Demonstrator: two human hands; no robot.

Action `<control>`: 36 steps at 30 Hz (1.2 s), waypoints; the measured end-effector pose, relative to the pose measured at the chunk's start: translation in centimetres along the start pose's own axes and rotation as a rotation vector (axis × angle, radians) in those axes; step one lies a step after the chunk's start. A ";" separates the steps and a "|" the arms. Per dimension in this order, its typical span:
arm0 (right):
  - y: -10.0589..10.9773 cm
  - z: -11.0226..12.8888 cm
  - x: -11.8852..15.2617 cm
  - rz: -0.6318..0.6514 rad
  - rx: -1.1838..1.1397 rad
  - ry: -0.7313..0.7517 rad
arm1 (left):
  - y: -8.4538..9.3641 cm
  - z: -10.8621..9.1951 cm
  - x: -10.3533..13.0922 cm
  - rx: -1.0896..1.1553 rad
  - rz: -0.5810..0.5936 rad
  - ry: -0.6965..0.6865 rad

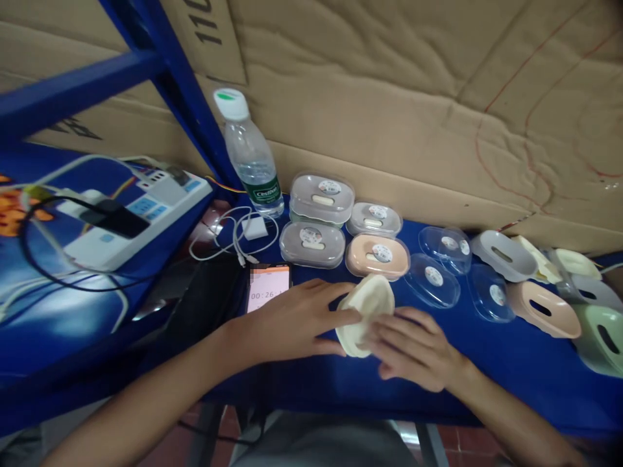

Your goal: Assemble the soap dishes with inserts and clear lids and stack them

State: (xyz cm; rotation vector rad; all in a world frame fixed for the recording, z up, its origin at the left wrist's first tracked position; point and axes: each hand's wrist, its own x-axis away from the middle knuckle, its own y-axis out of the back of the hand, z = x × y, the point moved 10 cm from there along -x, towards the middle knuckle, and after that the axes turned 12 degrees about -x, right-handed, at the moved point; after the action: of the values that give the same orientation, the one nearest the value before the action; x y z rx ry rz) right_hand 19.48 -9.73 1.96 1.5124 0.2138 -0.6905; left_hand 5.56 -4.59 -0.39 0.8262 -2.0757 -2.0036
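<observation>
A cream oval soap dish (374, 295) is held up, tilted, over the blue tabletop. My left hand (306, 318) grips its left edge between the thumb and fingers. The fingers of my right hand (413, 347) are closed over its lower right side and look slightly blurred. Just behind it stands a peach soap dish (363, 264) under a clear lid with a round label. To the right lie loose clear lids (428, 275), some overlapping.
Grey lidded soap dishes (311, 253) stand at the back beside a water bottle (253, 162). A phone (267, 285) lies left of my left hand. Open dishes, including a peach one (548, 311), sit at right. A power strip (136, 220) with cables is at left.
</observation>
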 end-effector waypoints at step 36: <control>12.5 -20.7 19.1 -0.169 0.714 -1.109 | -3.1 2.3 1.3 0.000 0.222 0.184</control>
State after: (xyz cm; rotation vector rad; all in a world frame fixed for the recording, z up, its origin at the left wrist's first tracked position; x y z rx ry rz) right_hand 47.27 3.50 0.51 1.5287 -0.8331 -1.7535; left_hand 4.28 -3.04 -3.96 0.7142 -1.9690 -1.7436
